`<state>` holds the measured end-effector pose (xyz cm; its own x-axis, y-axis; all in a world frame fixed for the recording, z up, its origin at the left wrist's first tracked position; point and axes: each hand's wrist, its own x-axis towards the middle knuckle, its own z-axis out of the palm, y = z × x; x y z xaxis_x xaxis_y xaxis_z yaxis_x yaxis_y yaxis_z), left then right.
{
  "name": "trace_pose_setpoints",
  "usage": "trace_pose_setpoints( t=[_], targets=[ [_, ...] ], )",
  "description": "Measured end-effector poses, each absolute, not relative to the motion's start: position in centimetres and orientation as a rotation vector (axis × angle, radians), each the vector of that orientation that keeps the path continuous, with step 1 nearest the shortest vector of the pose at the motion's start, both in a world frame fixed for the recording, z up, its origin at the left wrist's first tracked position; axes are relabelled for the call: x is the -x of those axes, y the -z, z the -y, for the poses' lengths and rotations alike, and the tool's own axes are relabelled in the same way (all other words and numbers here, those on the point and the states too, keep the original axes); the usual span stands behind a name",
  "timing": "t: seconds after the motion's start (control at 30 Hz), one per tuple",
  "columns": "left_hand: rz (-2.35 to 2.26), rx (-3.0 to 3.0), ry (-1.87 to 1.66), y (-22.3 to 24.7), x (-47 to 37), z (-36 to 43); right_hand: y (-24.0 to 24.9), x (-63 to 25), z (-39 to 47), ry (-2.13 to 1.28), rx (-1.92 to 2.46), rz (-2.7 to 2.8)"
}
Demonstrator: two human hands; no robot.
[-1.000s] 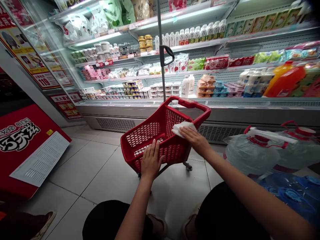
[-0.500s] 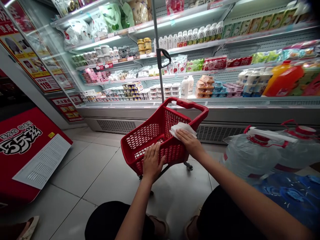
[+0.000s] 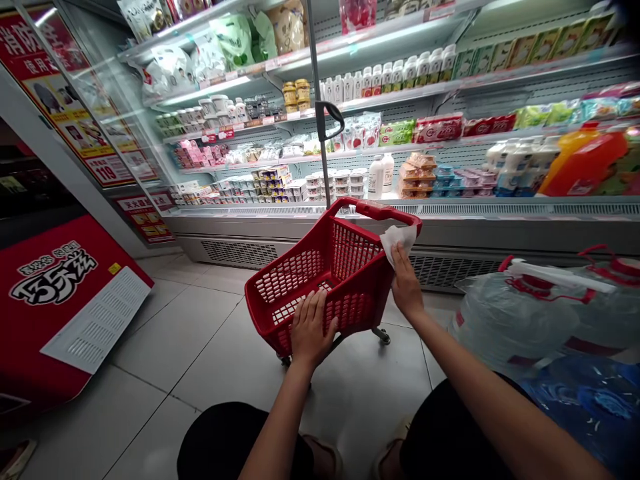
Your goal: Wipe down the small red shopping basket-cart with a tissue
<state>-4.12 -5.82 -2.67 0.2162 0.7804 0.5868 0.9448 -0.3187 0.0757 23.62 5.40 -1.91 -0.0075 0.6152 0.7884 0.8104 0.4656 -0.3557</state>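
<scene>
A small red plastic shopping cart with perforated basket walls stands on the tiled floor in front of me. My left hand lies on the near rim of its basket, fingers stretched over the edge. At the cart's right end, my right hand presses a white cloth or tissue against the red frame just below the handle. The palm side of my right hand is hidden from view.
Behind the cart runs an open refrigerated display stocked with dairy and drinks. Large water bottles in plastic wrap stand at the right, with blue ones nearer. A red freezer cabinet is at the left. Part of another person's shoe shows lower left.
My right hand has slid the white cloth along the cart's frame, up and right toward the handle. My left hand stays on the near rim. The view has shifted slightly.
</scene>
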Motion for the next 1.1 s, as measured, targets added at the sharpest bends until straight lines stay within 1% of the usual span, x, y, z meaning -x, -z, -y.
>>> trace_pose_setpoints(
  t=[0.17, 0.37, 0.47, 0.7, 0.8, 0.97, 1.1],
  targets=[
    [1.613, 2.181, 0.788, 2.9, 3.0, 5.9, 4.6, -18.1, -4.9, 0.159, 1.326, 1.511],
    [1.589, 2.188, 0.772, 2.9, 1.9, 5.4, 7.6, -13.7, -3.0, -0.058, 1.134, 1.586],
    [1.585, 2.185, 0.751, 2.8, 1.8, 5.3, 7.5, -13.6, -4.0, -0.041, 1.159, 1.571],
    [1.585, 2.203, 0.781, 2.9, 1.5, 5.7, 5.0, -16.3, -8.4, -0.008, 1.224, 1.341],
    [1.590, 2.208, 0.795, 2.9, 1.1, 5.7, 5.6, -14.9, -7.0, -0.052, 1.195, 1.364],
    [1.595, 2.216, 0.773, 2.9, 1.3, 5.3, 7.9, -10.6, -2.3, -0.171, 1.151, 1.528],
    [1.585, 2.225, 0.749, 2.8, 1.8, 5.3, 8.3, -10.3, -1.7, -0.146, 1.187, 1.636]
  ],
)
